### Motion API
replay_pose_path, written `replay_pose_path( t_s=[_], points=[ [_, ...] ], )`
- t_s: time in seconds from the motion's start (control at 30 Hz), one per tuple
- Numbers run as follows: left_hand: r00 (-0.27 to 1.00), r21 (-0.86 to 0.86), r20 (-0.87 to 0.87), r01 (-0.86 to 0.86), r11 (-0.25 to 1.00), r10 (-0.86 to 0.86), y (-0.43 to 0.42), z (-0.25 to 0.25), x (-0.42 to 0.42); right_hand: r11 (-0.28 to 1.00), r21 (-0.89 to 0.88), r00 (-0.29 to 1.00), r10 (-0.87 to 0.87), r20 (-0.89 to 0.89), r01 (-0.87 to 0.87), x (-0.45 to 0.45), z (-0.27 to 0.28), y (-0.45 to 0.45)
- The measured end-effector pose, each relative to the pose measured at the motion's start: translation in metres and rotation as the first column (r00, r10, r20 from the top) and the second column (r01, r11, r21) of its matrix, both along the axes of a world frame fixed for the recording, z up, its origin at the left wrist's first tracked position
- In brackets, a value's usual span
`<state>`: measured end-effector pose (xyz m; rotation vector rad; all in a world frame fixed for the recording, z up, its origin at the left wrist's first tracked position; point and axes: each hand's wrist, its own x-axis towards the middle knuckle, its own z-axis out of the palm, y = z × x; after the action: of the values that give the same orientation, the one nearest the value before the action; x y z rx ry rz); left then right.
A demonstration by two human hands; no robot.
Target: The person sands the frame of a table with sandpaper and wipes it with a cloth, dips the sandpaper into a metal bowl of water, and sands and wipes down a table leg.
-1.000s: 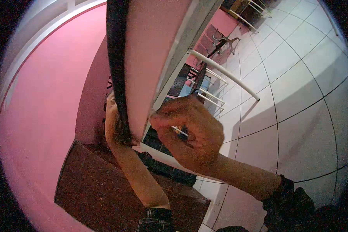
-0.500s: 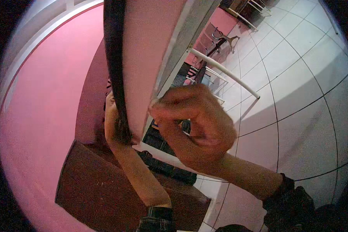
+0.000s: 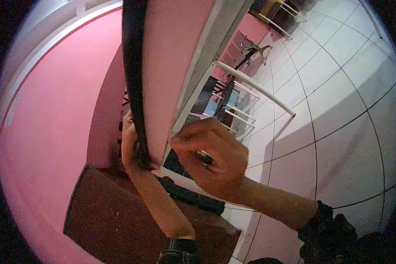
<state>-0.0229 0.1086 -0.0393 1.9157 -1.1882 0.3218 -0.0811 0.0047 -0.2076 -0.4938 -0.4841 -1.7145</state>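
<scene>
In front of me a pink panel (image 3: 171, 61) stands on its side, with a black band (image 3: 134, 66) along its left edge and a whitish frame strip (image 3: 202, 61) along its right. My right hand (image 3: 226, 160) is closed in a pinch, its fingertips at the seam between the pink surface and the strip. Whatever the pinch holds is too small to make out. My left hand (image 3: 128, 125) reaches behind the black band, close against the panel's far side. The band hides most of its fingers.
A white metal leg (image 3: 259, 88) juts right from the frame. Below lies a dark red-brown surface (image 3: 119, 215), with a black object (image 3: 198, 198) by its far edge. A pink wall (image 3: 61, 119) rises at left. White floor tiles (image 3: 339, 88) and several chairs lie beyond.
My right hand has moved down and slightly left along the strip, still pinched. My left hand has hardly moved. The view has shifted slightly.
</scene>
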Motion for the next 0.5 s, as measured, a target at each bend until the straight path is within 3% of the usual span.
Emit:
replay_pose_path(
  t_s=[0.2, 0.3, 0.43, 0.47, 0.5],
  points=[
    [0.999, 0.137, -0.021, -0.042, 0.990, 0.045, 0.010, 0.009, 0.008, 0.998, 0.042, 0.999, -0.044, 0.029, 0.043, -0.026, 0.005, -0.018],
    [0.999, 0.185, -0.025, -0.030, 0.982, 0.035, 0.004, 0.015, 0.009, 0.998, -0.048, 0.999, 0.047, -0.014, -0.047, -0.011, 0.004, 0.012],
    [0.999, 0.175, -0.046, -0.007, 0.984, 0.016, 0.005, 0.018, 0.012, 0.994, 0.012, 0.994, -0.109, 0.024, 0.109, -0.021, 0.003, -0.015],
    [0.998, 0.178, -0.057, -0.003, 0.984, 0.013, 0.006, 0.017, 0.014, 0.999, 0.027, 0.997, 0.044, 0.057, -0.046, -0.029, 0.003, -0.018],
    [0.999, 0.163, -0.045, -0.015, 0.986, 0.022, 0.010, 0.016, 0.019, 1.000, 0.014, 0.998, 0.012, 0.056, -0.013, -0.031, 0.002, -0.021]
  ],
)
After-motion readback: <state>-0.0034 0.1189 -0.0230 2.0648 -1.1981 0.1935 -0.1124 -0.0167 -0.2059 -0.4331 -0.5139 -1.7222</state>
